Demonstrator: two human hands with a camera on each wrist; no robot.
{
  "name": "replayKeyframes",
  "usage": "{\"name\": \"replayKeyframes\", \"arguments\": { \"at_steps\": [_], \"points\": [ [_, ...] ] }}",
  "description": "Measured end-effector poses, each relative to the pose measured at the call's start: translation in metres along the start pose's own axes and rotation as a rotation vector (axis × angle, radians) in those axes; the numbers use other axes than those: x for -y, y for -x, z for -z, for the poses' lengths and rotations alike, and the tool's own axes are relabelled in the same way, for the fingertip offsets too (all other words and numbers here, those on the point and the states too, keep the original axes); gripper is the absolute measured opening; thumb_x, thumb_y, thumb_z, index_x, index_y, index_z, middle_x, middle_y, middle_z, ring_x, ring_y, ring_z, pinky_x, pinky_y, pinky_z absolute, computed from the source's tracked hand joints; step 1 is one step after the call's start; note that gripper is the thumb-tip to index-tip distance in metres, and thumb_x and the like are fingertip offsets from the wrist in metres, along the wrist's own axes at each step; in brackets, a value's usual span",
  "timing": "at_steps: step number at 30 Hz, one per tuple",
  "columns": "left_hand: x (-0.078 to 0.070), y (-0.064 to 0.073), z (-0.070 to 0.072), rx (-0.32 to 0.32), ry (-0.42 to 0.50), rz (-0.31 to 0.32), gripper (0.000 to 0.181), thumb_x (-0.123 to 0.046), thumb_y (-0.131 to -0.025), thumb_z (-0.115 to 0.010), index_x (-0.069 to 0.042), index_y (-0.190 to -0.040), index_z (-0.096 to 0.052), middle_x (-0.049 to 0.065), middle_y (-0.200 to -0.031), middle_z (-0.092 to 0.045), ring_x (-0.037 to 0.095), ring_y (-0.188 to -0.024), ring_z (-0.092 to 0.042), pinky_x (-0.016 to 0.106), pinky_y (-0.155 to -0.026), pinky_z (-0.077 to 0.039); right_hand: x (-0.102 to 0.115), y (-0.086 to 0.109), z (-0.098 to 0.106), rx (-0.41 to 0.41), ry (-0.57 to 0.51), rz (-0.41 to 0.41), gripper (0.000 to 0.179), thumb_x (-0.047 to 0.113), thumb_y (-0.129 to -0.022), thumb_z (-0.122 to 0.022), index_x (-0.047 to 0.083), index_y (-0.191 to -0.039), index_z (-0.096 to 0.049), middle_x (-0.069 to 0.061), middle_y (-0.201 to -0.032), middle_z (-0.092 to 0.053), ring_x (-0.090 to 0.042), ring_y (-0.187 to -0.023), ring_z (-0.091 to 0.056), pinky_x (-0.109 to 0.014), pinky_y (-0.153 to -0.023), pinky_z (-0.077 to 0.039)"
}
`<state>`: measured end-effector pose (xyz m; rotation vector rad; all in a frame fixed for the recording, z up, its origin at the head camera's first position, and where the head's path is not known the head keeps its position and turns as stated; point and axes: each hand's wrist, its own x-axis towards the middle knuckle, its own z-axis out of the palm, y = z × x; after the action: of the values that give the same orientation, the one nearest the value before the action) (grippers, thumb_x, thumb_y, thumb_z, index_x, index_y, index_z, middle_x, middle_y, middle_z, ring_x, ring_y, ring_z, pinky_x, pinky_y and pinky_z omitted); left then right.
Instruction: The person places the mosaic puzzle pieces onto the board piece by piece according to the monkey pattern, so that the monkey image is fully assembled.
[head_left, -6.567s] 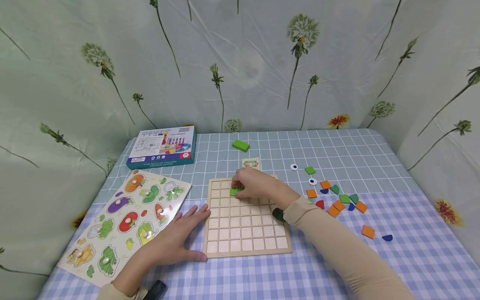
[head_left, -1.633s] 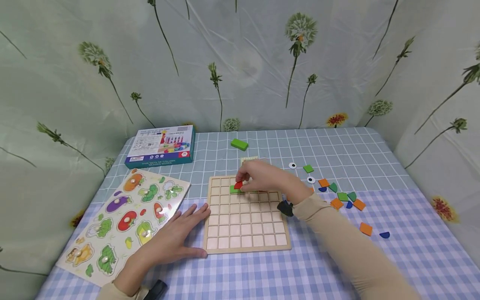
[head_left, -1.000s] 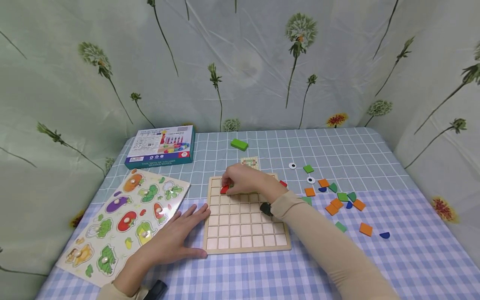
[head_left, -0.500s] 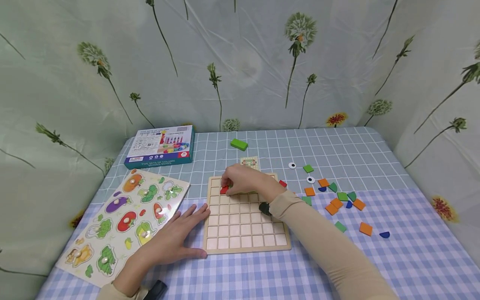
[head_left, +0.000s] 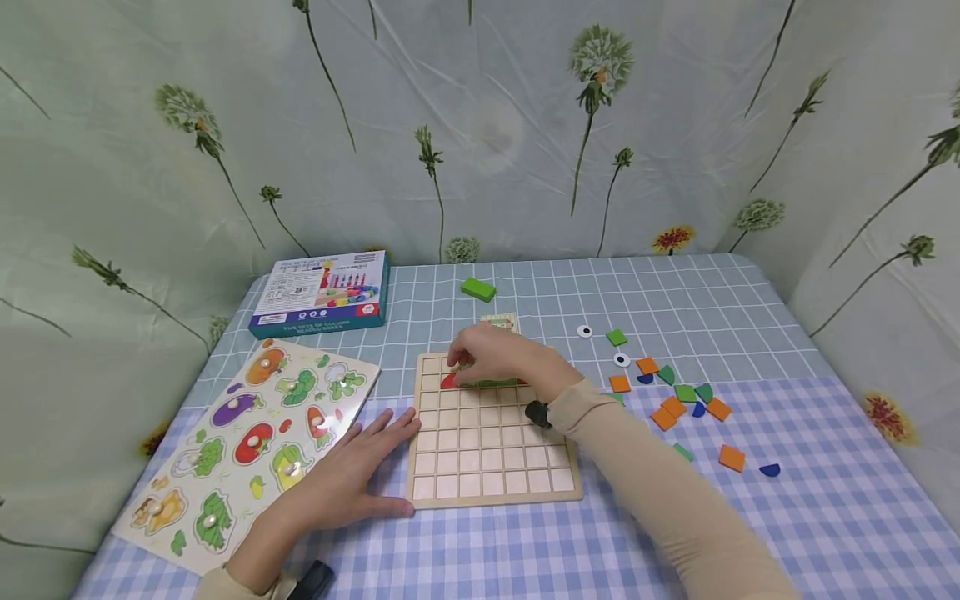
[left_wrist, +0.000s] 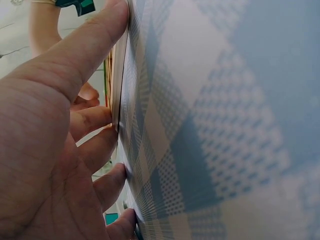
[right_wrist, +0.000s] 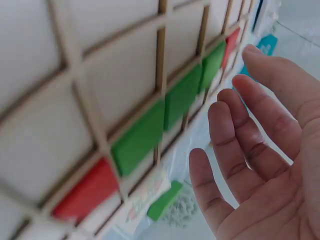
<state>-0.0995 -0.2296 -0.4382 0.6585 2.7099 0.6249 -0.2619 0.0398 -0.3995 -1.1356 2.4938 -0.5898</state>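
A wooden grid board point(head_left: 487, 467) lies on the checked cloth. My left hand point(head_left: 341, 483) rests flat beside it, fingers spread, thumb and fingertips touching its left edge. Over the board's upper rows hovers my right hand point(head_left: 495, 354), its fingers loosely bent and holding nothing. Just under its fingertips a red rounded piece point(head_left: 449, 381) sits in a square near the upper left. The right wrist view shows this red piece point(right_wrist: 231, 42) in line with several green pieces point(right_wrist: 142, 137) and another red piece point(right_wrist: 87, 195), with the fingertips apart from them.
A vegetable knob puzzle point(head_left: 255, 442) lies left, below a printed box point(head_left: 322, 292). Behind the board are a small pattern card point(head_left: 504, 319) and a green block point(head_left: 477, 289). Loose orange squares point(head_left: 732, 458), blue half-rounds point(head_left: 769, 470), green pieces and eye discs point(head_left: 622, 360) lie right.
My right hand carried the red piece leftward across the green ones and set it in a square. It has now let go and shifted slightly right. My left hand stays put.
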Motion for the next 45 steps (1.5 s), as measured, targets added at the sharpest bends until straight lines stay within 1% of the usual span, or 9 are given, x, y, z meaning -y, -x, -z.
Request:
{"name": "replayKeyframes", "arguments": {
  "at_steps": [5, 10, 14, 18, 22, 27, 38, 41, 45],
  "points": [
    [-0.001, 0.0, 0.0, -0.004, -0.005, 0.002, 0.109, -0.073, -0.078, -0.082, -0.025, -0.167, -0.041, -0.003, -0.178, -0.032, 0.04, -0.166, -0.024, 0.076, -0.129, -0.018, -0.011, 0.018, 0.018, -0.044, -0.035, -0.035, 0.024, 0.02, -0.103, -0.072, 0.005, -0.122, -0.077, -0.005, -0.111, -0.076, -0.016, -0.1, -0.067, -0.031, -0.094, -0.058],
    [-0.002, -0.001, 0.0, -0.004, -0.011, 0.006, 0.11, -0.073, -0.078, -0.083, -0.025, -0.167, -0.041, -0.003, -0.177, -0.032, 0.04, -0.166, -0.024, 0.076, -0.129, -0.018, -0.027, 0.044, 0.036, -0.093, -0.085, -0.076, 0.026, 0.019, -0.105, -0.07, 0.003, -0.124, -0.076, -0.007, -0.114, -0.076, -0.021, -0.105, -0.068, -0.037, -0.097, -0.059],
    [-0.003, -0.001, 0.001, 0.001, -0.009, 0.014, 0.11, -0.072, -0.077, -0.084, -0.024, -0.167, -0.042, -0.002, -0.177, -0.032, 0.04, -0.166, -0.024, 0.075, -0.129, -0.017, -0.042, 0.064, 0.045, -0.12, -0.096, -0.113, 0.025, 0.017, -0.104, -0.07, 0.002, -0.124, -0.075, -0.008, -0.112, -0.076, -0.023, -0.104, -0.068, -0.04, -0.097, -0.059],
    [-0.004, -0.001, 0.001, 0.008, -0.004, 0.025, 0.11, -0.071, -0.077, -0.084, -0.025, -0.167, -0.042, -0.003, -0.177, -0.032, 0.039, -0.167, -0.023, 0.075, -0.13, -0.016, -0.055, 0.082, 0.049, -0.139, -0.089, -0.165, 0.025, 0.015, -0.103, -0.072, 0.002, -0.123, -0.076, -0.008, -0.11, -0.076, -0.024, -0.103, -0.068, -0.042, -0.096, -0.061],
    [-0.004, -0.001, 0.001, 0.012, -0.003, 0.029, 0.11, -0.071, -0.077, -0.084, -0.025, -0.167, -0.041, -0.003, -0.177, -0.032, 0.039, -0.167, -0.023, 0.074, -0.13, -0.016, -0.066, 0.096, 0.05, -0.154, -0.062, -0.214, 0.024, 0.016, -0.101, -0.074, 0.002, -0.122, -0.076, -0.008, -0.108, -0.076, -0.023, -0.101, -0.068, -0.042, -0.096, -0.062],
    [-0.004, -0.001, 0.001, 0.01, -0.005, 0.027, 0.109, -0.071, -0.077, -0.085, -0.025, -0.167, -0.041, -0.003, -0.178, -0.032, 0.039, -0.167, -0.023, 0.074, -0.13, -0.016, -0.076, 0.108, 0.048, -0.156, -0.05, -0.242, 0.022, 0.014, -0.1, -0.076, 0.003, -0.119, -0.077, -0.008, -0.105, -0.076, -0.023, -0.098, -0.067, -0.041, -0.094, -0.062],
    [-0.003, -0.001, 0.001, 0.009, -0.004, 0.027, 0.11, -0.071, -0.077, -0.085, -0.026, -0.167, -0.041, -0.003, -0.178, -0.031, 0.039, -0.167, -0.022, 0.074, -0.13, -0.015, -0.077, 0.139, 0.038, -0.089, -0.062, -0.311, 0.023, 0.015, -0.097, -0.079, 0.009, -0.119, -0.077, -0.004, -0.107, -0.076, -0.022, -0.102, -0.067, -0.044, -0.097, -0.062],
    [-0.004, -0.002, 0.001, 0.009, 0.0, 0.03, 0.11, -0.07, -0.077, -0.085, -0.025, -0.167, -0.041, -0.003, -0.178, -0.031, 0.039, -0.167, -0.022, 0.074, -0.13, -0.015, -0.078, 0.147, 0.032, -0.074, -0.066, -0.313, 0.025, 0.016, -0.095, -0.082, 0.01, -0.12, -0.077, -0.003, -0.107, -0.075, -0.021, -0.101, -0.066, -0.043, -0.097, -0.062],
    [-0.004, -0.002, 0.001, 0.011, 0.001, 0.034, 0.109, -0.07, -0.077, -0.085, -0.026, -0.167, -0.041, -0.003, -0.178, -0.031, 0.038, -0.167, -0.022, 0.074, -0.131, -0.014, -0.081, 0.155, 0.024, -0.075, -0.082, -0.268, 0.026, 0.015, -0.094, -0.083, 0.008, -0.118, -0.077, -0.002, -0.105, -0.076, -0.019, -0.098, -0.066, -0.042, -0.094, -0.062]
  ]
}}
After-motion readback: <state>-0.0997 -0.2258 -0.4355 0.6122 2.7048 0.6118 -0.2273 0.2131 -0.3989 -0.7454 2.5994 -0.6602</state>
